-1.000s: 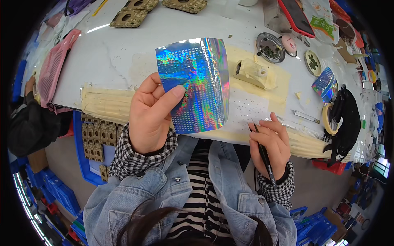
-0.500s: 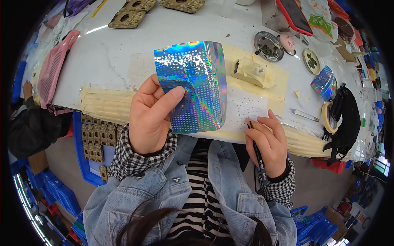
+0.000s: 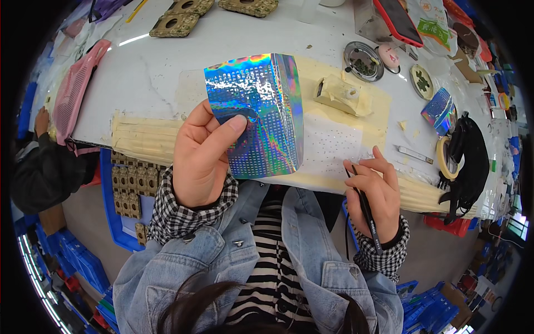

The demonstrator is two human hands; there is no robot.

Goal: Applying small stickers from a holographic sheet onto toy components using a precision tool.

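Observation:
My left hand [image 3: 208, 147] is closed, with the thumb over the front of a shiny holographic sticker sheet [image 3: 256, 139]. Rows of tiny pale marks cover the sheet, and its right side curls. Between the fingers and thumb of my right hand [image 3: 375, 192] are slim black tweezers [image 3: 367, 214], their back end lying toward the wrist; the tips are too fine to make out. Just beyond that hand, a white patch [image 3: 331, 139] dotted with many tiny dark pieces lies on the table. Behind it stands a small block wrapped in yellowish tape [image 3: 342, 96].
Camouflage cases [image 3: 175, 23] lie at the back. On the right are a metal dish [image 3: 364, 61], a knife [image 3: 414, 155], a tape roll [image 3: 448, 158] and a black pouch [image 3: 467, 161]. A blue tray [image 3: 119, 222] holds more cases below the left table edge. Another person's hand [image 3: 41, 121] shows far left.
My right hand has moved to the right with the tweezers. The sheet in my left hand has shifted slightly left.

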